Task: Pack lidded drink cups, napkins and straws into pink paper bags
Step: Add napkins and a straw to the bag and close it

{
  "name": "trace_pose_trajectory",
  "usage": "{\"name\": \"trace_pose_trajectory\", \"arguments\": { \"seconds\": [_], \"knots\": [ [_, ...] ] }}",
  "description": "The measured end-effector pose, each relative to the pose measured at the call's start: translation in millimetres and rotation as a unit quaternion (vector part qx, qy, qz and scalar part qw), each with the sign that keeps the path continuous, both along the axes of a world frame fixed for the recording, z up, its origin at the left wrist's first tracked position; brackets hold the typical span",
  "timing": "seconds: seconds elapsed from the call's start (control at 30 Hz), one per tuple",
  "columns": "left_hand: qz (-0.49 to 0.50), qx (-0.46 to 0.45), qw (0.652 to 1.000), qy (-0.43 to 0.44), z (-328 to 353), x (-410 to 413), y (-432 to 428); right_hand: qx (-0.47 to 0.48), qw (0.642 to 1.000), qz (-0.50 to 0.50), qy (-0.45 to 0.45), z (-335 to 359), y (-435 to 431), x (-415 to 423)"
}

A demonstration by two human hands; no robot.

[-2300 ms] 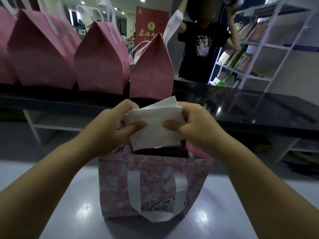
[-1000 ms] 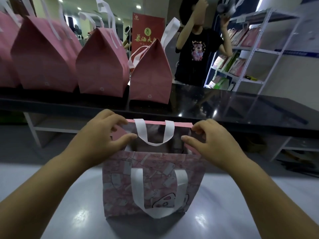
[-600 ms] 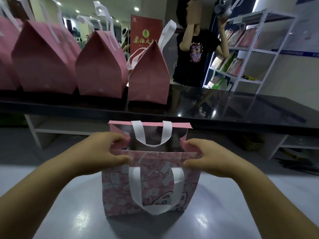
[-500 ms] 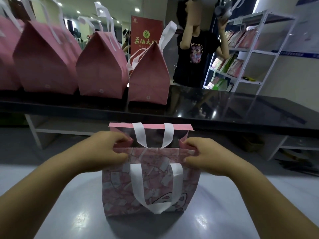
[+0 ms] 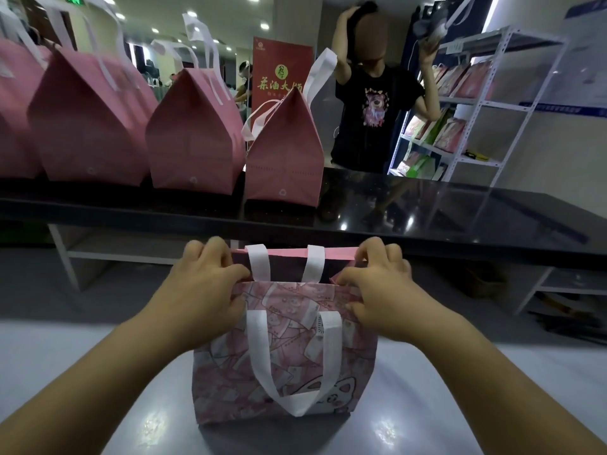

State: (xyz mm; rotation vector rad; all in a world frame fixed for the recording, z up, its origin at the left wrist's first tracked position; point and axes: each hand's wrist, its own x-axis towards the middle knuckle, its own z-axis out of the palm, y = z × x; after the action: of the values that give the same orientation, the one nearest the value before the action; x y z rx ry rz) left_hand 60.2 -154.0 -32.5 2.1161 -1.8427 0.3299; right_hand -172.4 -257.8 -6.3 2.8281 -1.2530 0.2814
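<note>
The pink paper bag stands upright on the pale surface, directly in front of the person and between both forearms. Its mouth looks up. The long axis of the mouth runs from left to right, so the broad printed face is turned to the person. The near white handle hangs down over this face, and the far handle falls inward over the dark opening.

The left hand takes the left end of the mouth and the right hand takes the right end. In each grip the thumb lies on the near rim and the fingers curl over to the far rim, so both grips are narrow and hold the bag's top edge. The side folds seem pushed inward, and the mouth is only a narrow slit (what is inside cannot be seen from here).

I judge the paper to be thin and light, stiff along its folds but easy to crease or tear. If cups with drink are inside, the weight sits low, and the bag should stay upright and not be squeezed in the middle. The folded rim near its two ends, or the handles, looks like the safest place to hold.

Behind, several closed pink bags stand in a row on the dark upper surface, with their tops pinched to a ridge.
</note>
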Motion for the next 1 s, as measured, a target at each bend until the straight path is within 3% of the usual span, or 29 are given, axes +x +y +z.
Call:
{"name": "trace_pose_trajectory", "arguments": {
  "seconds": [0.07,0.2,0.4,0.63,0.73,1.0],
  "knots": [
    [0.004,-0.005,1.0,-0.018,2,0,0,-0.02,0.999,0.017,0.033,1,-5,1],
    [-0.014,0.034,0.999,0.004,6,10,-4,0.044,0.995,0.02,0.083,8,-16,5],
    [-0.05,0.096,0.994,0.009,14,19,-16,0.074,0.997,0.029,0.014,15,-24,5],
    [-0.102,0.041,0.991,0.074,20,24,-21,0.044,0.997,0.053,0.025,14,-37,7],
    [-0.114,0.029,0.988,0.103,18,27,-23,0.083,0.995,0.051,0.004,19,-39,8],
    [-0.12,-0.008,0.985,0.127,11,34,-22,0.012,0.996,0.092,0.014,16,-41,12]
  ]
}}
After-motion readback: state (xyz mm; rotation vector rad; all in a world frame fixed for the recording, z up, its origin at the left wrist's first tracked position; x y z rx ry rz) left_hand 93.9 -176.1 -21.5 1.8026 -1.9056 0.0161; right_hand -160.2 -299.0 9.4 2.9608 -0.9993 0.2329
